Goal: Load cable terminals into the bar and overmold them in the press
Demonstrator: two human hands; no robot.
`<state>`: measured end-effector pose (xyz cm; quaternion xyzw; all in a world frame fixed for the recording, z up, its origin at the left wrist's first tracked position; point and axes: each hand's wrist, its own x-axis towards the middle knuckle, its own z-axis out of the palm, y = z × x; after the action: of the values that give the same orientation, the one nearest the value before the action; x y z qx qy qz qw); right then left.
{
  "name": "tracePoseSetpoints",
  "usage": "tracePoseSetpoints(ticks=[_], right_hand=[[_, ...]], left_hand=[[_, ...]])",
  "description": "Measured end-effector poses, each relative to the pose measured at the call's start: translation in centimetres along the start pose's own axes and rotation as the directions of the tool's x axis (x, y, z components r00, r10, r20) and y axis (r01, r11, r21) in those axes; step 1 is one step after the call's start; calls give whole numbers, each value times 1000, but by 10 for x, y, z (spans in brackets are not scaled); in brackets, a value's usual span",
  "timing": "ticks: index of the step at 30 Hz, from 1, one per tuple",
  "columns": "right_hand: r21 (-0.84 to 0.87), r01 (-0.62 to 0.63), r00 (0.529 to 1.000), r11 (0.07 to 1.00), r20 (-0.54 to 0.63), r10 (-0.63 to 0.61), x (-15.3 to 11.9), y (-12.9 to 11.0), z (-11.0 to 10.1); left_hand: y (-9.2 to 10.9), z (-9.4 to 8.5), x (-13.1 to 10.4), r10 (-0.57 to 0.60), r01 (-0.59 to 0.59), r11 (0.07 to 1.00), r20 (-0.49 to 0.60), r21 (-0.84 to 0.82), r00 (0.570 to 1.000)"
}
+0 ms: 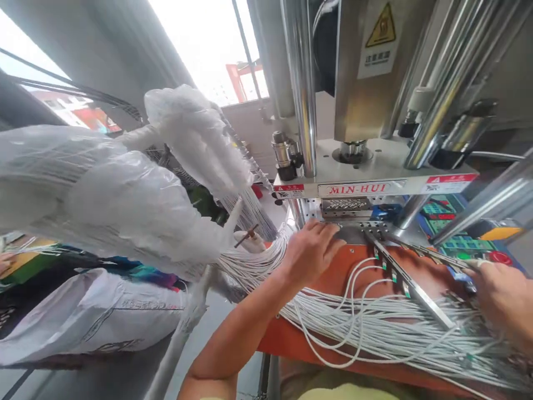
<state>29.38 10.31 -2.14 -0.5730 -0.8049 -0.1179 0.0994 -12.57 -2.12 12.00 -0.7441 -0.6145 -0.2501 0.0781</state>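
My left hand (312,247) reaches to the front edge of the press's lower metal plate (353,230), fingers stretched out; its fingertips are partly hidden. At the right, my right hand (497,294) is closed around the end of a thin metal bar (433,255) that slants back toward the plate. A second metal bar (416,289) lies across the orange worktop (341,275). Beside this bar sit several small green-and-white connectors (389,273) with white cables. A thick bundle of white cables (366,328) spreads over the worktop below both hands.
A press with a MIN-HUI label (358,189) and steel columns (302,83) stands ahead. Plastic-wrapped cable bundles (125,189) hang at the left above a white sack (125,316). A control panel with a red button (499,257) is at the right.
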Motion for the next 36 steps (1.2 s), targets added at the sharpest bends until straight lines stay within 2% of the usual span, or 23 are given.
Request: tracePoseSetpoints(ticks=[2,5,7,10,16,20,24,27,31,33,36], right_hand=[[-23,25,999,999,36,-24,2,-9,-11],[-34,53,994,998,101,-49,4,-14,-18],[25,49,991,998,123,-52,1,-13,-18],[142,41,990,989,127,-59,-7,-10,-13],[275,80,993,958,61,-100,-9,-13,1],[316,166,977,934,76,-200,6,-17,-1],[327,274,940,905,109,-324,29,-27,-4],[314,322,923,893,104,-370,47,-43,4],[288,358,910,888,103,-401,63,-61,16],[270,344,919,899,97,-381,60,-65,13],[290,332,929,898,66,-365,40,-70,-4]], left_hand=[[24,42,6,207,-178,967,155,-184,966],[41,98,26,363,-263,906,288,-332,886],[41,124,39,399,-277,895,350,-349,848],[36,143,53,395,-266,904,422,-333,816],[34,151,59,405,-301,908,430,-291,807],[34,151,58,392,-323,919,440,-226,808],[21,146,52,425,-314,899,429,-306,798],[10,145,44,419,-281,889,398,-361,816],[3,147,31,358,-236,915,391,-326,848],[3,148,28,337,-221,924,390,-313,857],[3,148,27,350,-221,912,376,-346,858]])
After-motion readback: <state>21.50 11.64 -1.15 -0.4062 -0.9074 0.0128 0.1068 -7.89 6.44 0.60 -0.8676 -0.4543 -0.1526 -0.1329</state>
